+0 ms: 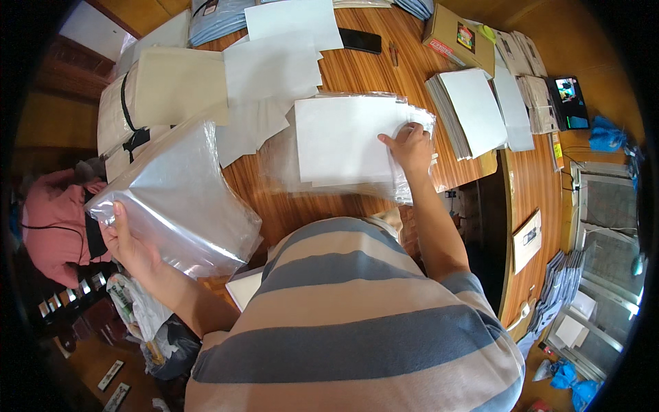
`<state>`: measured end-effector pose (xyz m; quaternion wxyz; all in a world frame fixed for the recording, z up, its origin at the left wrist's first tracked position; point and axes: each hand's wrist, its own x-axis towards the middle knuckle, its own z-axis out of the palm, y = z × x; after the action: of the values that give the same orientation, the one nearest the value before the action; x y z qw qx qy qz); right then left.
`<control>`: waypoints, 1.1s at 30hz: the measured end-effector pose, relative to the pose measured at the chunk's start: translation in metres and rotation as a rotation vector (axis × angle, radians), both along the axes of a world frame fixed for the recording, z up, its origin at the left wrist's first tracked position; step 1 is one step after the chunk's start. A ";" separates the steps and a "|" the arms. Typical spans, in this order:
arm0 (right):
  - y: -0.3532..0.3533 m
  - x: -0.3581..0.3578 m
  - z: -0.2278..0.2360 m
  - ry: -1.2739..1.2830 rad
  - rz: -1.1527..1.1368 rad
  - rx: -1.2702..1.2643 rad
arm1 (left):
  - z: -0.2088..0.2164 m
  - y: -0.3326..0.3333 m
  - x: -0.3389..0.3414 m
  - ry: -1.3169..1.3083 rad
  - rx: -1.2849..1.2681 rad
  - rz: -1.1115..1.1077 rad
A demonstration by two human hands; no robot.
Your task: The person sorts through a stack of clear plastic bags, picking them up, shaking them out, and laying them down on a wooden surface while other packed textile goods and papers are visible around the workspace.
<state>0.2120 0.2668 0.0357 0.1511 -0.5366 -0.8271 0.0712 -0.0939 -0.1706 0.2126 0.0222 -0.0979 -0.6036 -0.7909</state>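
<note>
Wood-grain desk [364, 75] nr brown wall [590, 51]: L hand [130, 240] grips clear plastic [185, 189], R hand [410, 148] spread on wht paper [343, 137].

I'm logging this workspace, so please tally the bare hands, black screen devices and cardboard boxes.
Bare hands: 2 (left hand holding clear plastic, right hand at the white paper's right side)
Black screen devices: 2 (phone, lit screen)
Cardboard boxes: 1 (brown box)
Total: 5

striped shirt [350, 323] partly below frame
</note>
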 end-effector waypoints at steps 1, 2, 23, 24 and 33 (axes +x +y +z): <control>0.006 0.000 0.001 0.014 -0.026 -0.117 | 0.001 0.001 0.000 -0.007 0.004 -0.009; 0.013 0.003 0.004 0.028 -0.051 -0.235 | 0.002 0.003 0.001 -0.004 -0.003 -0.005; -0.003 0.037 0.028 0.077 0.380 -0.686 | 0.003 0.017 0.012 0.008 -0.051 0.034; -0.007 0.035 0.034 0.072 0.343 -0.643 | 0.002 0.017 0.011 -0.001 -0.045 0.027; 0.018 -0.008 0.001 -0.262 -0.012 -0.160 | -0.003 0.027 0.008 -0.011 -0.056 -0.041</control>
<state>0.2036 0.2846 0.0369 -0.0008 -0.5566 -0.8282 0.0653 -0.0861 -0.1437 0.2097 -0.0001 -0.1063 -0.6235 -0.7746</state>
